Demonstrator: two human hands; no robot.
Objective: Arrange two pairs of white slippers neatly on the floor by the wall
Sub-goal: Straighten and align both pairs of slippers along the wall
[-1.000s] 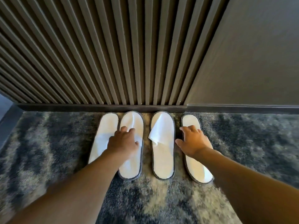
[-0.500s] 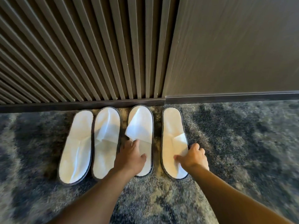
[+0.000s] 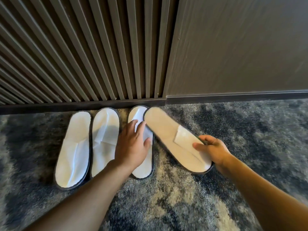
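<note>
Several flat white slippers with dark edging sit on the carpet by the wall. The leftmost slipper (image 3: 73,149) and the second slipper (image 3: 105,139) lie side by side, toes at the skirting. My left hand (image 3: 131,144) rests flat on the third slipper (image 3: 144,165), fingers spread over its folded strap. My right hand (image 3: 211,150) grips the fourth slipper (image 3: 170,135) at its right edge near the heel. That slipper is lifted and tilted, its toe pointing up-left and overlapping the third slipper's toe.
A dark slatted wall panel (image 3: 83,55) and a smooth dark panel (image 3: 233,47) stand behind, with a dark skirting board (image 3: 83,106) along the floor. Mottled grey-blue carpet (image 3: 166,197) covers the floor on all sides.
My right hand has taken hold of the rightmost slipper and lifted it off the carpet, tilting it left. My left hand slid further up the third slipper.
</note>
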